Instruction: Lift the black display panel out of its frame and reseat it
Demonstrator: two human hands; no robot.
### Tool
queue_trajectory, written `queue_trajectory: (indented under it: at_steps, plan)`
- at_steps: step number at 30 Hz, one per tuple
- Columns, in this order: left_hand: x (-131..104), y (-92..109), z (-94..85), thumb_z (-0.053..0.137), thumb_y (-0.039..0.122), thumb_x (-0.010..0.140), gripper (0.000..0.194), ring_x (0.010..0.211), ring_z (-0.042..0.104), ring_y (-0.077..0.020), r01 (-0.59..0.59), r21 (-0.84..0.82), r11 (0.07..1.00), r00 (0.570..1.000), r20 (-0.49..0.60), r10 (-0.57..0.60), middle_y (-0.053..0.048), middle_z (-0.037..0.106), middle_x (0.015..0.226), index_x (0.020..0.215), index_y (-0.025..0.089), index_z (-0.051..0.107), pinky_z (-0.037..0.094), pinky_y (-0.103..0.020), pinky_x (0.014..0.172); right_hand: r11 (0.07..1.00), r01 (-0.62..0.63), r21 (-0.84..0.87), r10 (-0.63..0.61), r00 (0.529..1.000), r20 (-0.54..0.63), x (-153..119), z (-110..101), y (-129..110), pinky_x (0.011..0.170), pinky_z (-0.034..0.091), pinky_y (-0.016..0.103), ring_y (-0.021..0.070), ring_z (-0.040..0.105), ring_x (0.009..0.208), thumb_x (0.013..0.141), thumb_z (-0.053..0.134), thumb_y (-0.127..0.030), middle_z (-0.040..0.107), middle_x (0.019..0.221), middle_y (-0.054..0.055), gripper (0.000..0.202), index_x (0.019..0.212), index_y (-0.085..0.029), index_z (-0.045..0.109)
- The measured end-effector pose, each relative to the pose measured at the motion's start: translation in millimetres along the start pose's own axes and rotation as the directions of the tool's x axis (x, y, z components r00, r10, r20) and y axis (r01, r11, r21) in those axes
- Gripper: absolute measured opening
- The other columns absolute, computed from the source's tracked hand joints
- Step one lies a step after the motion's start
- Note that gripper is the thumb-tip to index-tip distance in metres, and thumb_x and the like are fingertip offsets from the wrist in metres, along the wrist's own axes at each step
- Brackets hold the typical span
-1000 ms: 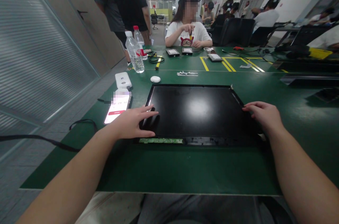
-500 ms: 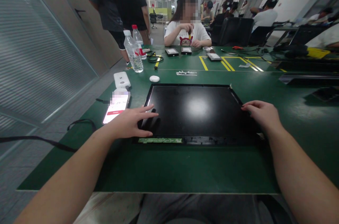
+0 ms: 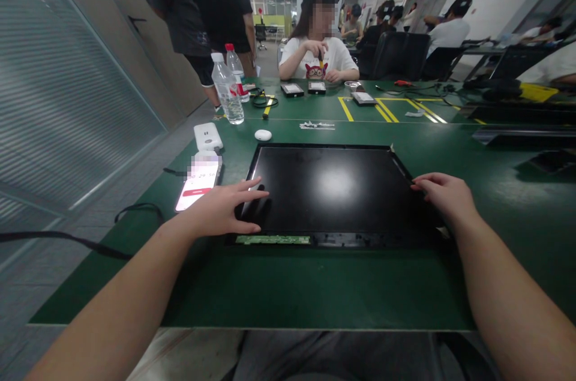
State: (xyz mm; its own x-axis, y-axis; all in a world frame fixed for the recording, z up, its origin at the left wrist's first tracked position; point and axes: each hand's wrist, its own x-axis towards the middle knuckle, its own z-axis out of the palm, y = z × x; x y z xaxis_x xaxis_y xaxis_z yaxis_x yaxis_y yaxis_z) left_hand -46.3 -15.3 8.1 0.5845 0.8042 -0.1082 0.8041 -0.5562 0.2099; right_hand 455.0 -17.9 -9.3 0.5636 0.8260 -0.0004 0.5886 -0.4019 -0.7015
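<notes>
A black display panel (image 3: 324, 189) lies flat on the green table in front of me, with a bright reflection near its middle. Along its near edge runs a narrow green circuit board (image 3: 272, 240). My left hand (image 3: 225, 207) is open, its fingers spread over the panel's left edge. At the right edge, my right hand (image 3: 445, 192) is closed, thumb and fingers pinched on the panel's dark rim. The fingertips of the right hand are partly hidden, and a small pale bit sticks out below them at the near right corner.
Left of the panel lie a lit phone (image 3: 200, 180), a white power bank (image 3: 207, 137) and a white earbud case (image 3: 263, 135). Two bottles (image 3: 228, 90) stand behind them. Across the table a person (image 3: 319, 57) holds a screwdriver (image 3: 321, 63) over several hard drives (image 3: 292, 90).
</notes>
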Motion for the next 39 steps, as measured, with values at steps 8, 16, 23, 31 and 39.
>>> queue_trajectory:
  at_steps: [8,16,23,31,39]
  plan:
    - [9.0,6.6,9.7,0.044,0.065,0.097,0.073,0.149,0.047,-0.0384,0.172,-0.126,0.977,0.962,-0.192,-0.194,-0.02,0.04,0.168,0.144,0.013,0.065,0.041,-0.053,0.12,0.998,0.003,0.07,-0.004,1.0,0.007,-1.3,0.4,-1.2,0.066,0.047,0.032,0.0175,0.059,0.062,0.07,0.064,-0.034,0.078,0.085,0.007,0.027,0.088,-0.019,0.077]
    - [19.1,-0.3,21.4,0.046,0.042,0.098,0.055,0.143,0.053,-0.0395,0.31,-0.019,0.951,0.909,-0.289,-0.302,-0.023,0.053,0.157,0.135,0.009,0.07,0.041,-0.053,0.121,0.992,0.078,-0.096,-0.078,0.997,0.008,10.1,2.7,9.3,0.072,0.046,0.037,0.0241,0.064,0.078,0.068,0.064,-0.04,0.076,0.084,0.006,0.03,0.088,-0.023,0.079]
    - [21.4,1.0,26.4,0.042,0.038,0.1,0.054,0.14,0.055,-0.0394,0.305,-0.004,0.952,0.918,-0.266,-0.295,-0.021,0.058,0.153,0.137,0.01,0.069,0.043,-0.053,0.118,0.956,0.196,-0.219,-0.173,0.977,0.121,22.8,9.2,16.0,0.07,0.05,0.036,0.0235,0.065,0.072,0.073,0.065,-0.037,0.072,0.081,0.006,0.033,0.098,-0.022,0.081]
    - [25.2,-2.7,27.4,0.037,0.029,0.1,0.052,0.136,0.058,-0.0374,0.28,-0.011,0.96,0.926,-0.262,-0.273,-0.018,0.064,0.148,0.137,0.013,0.07,0.043,-0.053,0.117,0.939,0.249,-0.238,-0.22,0.965,0.142,28.1,12.6,25.0,0.074,0.055,0.038,0.0271,0.07,0.078,0.072,0.062,-0.025,0.074,0.079,0.007,0.032,0.096,-0.024,0.082]
    - [25.1,-8.7,26.0,0.037,0.025,0.097,0.054,0.138,0.055,-0.0378,0.269,-0.018,0.963,0.934,-0.237,-0.266,-0.018,0.062,0.15,0.139,0.014,0.069,0.042,-0.055,0.117,0.973,0.108,-0.203,-0.072,0.982,0.176,26.5,11.7,22.1,0.073,0.054,0.036,0.026,0.072,0.076,0.065,0.056,-0.01,0.078,0.092,0.011,0.051,0.109,-0.019,0.082]
